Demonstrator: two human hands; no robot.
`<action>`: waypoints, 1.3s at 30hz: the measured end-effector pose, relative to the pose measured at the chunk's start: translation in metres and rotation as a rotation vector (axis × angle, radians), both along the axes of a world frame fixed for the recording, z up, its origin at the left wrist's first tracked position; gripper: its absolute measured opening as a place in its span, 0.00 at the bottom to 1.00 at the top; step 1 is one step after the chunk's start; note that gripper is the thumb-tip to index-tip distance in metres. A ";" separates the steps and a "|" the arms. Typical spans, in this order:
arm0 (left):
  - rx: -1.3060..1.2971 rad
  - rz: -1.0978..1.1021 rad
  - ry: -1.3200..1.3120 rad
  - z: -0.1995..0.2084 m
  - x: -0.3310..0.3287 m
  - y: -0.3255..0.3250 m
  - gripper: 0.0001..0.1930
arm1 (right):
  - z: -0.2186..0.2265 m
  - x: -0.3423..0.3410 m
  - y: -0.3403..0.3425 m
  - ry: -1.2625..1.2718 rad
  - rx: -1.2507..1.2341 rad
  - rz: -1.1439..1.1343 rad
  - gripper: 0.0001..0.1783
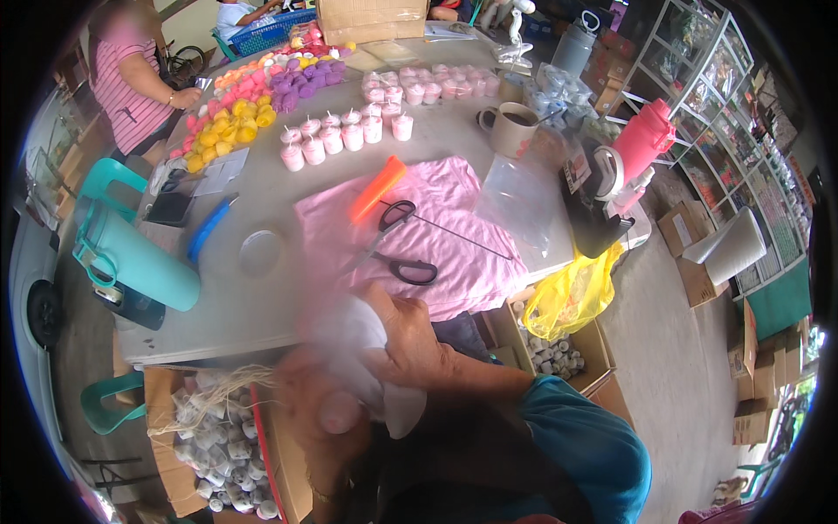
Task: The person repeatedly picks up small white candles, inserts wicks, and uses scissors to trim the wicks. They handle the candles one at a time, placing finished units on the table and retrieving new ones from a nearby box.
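Observation:
Low in front of me, my right hand (406, 345) is closed on a white cloth-like piece (353, 327), its fingers bent. Below it, my left hand (310, 393) curls round a small thing with a pale round end, too blurred to name. Both hands are close together at the table's near edge. Just beyond them lies a folded pink cloth (458, 188). On that cloth rest black-handled scissors (413, 272), an orange tool handle (379, 189) and a thin dark rod (463, 237).
Rows of small pink cups (329, 140) stand mid-table, behind them piles of yellow (229, 127) and purple pieces (305, 79). A teal bottle (140, 253) stands left, a mug (511, 131) right. Boxes of small wrapped pieces (218, 445) flank me below. Another person (131, 83) stands far left.

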State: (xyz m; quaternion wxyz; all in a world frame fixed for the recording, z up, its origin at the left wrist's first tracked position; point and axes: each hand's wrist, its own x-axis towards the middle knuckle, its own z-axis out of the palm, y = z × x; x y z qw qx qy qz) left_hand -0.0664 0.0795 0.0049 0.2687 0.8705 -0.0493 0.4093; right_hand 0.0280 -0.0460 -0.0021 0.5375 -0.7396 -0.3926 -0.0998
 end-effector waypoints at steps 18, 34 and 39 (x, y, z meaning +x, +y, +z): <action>-0.475 -0.029 0.009 -0.005 -0.009 0.033 0.19 | -0.051 -0.023 0.006 -0.142 -0.853 0.251 0.37; -0.918 -0.241 0.330 -0.022 0.008 0.003 0.17 | 0.010 -0.003 -0.024 -0.307 -0.153 0.167 0.17; -0.877 -0.241 0.231 -0.016 0.010 -0.009 0.13 | -0.001 0.002 -0.028 -0.665 -0.188 -0.045 0.21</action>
